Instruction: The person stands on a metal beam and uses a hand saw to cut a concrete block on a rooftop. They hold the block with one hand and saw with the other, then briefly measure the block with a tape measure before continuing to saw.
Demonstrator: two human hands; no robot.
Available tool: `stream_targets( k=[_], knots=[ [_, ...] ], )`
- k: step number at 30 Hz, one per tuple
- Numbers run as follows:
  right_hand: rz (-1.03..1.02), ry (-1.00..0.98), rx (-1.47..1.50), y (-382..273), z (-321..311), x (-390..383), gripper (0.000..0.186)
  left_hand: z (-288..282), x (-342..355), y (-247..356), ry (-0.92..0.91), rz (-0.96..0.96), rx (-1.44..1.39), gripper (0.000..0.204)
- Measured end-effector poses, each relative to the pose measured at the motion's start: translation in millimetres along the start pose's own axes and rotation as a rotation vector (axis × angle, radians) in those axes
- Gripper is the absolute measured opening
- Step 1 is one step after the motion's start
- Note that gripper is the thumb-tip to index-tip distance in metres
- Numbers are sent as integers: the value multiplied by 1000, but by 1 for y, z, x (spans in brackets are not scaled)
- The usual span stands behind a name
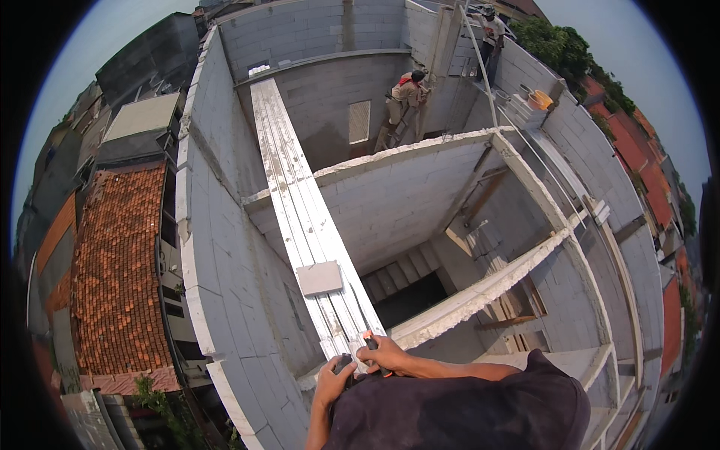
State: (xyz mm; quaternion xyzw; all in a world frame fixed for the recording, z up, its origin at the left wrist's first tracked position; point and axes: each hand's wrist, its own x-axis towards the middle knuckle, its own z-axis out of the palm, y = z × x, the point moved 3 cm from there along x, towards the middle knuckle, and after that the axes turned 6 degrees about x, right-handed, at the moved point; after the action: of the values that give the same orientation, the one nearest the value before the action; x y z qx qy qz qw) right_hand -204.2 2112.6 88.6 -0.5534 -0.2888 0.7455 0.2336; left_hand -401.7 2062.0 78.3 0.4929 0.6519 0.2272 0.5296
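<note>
Near the bottom of the view, my right hand [389,355] is closed round a black-and-orange handle [369,339]; what it belongs to is hidden. Just left of it, my left hand [328,382] is closed on a small dark object [343,363] whose kind I cannot make out. Both hands are close together at the near end of long, silvery metal profiles [296,196]. These lie side by side across the wall tops and stretch away from me. A flat grey block [319,278] rests on them, a little beyond my hands.
Block walls [247,307] enclose deep open rooms on both sides of the profiles, with stairs [401,271] below. Rough concrete beams [480,289] cross to the right. One person [405,97] works at the far wall; another [491,36] stands higher. An orange bucket [539,100] stands far right.
</note>
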Motion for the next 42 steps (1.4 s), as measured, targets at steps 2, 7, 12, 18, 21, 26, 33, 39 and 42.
stream_targets(
  k=[2, 7, 12, 18, 21, 26, 33, 39, 42],
  knots=[
    [-67, 12, -146, 8, -1, 9, 38, 4, -4, 20, -78, 29, 6, 60],
    [31, -80, -156, 2, 0, 13, 36, -6, -2, 38, -210, -39, 231, 66],
    [135, -193, -99, -6, 0, 11, 54, -6, -2, 33, -263, -11, 221, 67],
    [177, -196, -153, 14, -4, 15, 50, -2, -4, 26, -296, -43, 237, 61],
    [171, -211, -123, 13, -7, 18, 56, -2, -5, 21, -302, -10, 113, 57],
    [128, -217, 91, -11, -1, 0, 29, 6, 9, -21, -324, -82, -407, 48],
    [-205, -271, -126, 4, -3, 7, 28, -2, 6, -7, -344, -203, -554, 49],
    [-167, -176, -466, -3, -3, 19, 48, -20, -11, 52, 20, 175, 180, 77],
    [76, -279, -214, -22, 4, -1, 49, -10, -10, 29, 112, 110, -156, 46]
  ],
)
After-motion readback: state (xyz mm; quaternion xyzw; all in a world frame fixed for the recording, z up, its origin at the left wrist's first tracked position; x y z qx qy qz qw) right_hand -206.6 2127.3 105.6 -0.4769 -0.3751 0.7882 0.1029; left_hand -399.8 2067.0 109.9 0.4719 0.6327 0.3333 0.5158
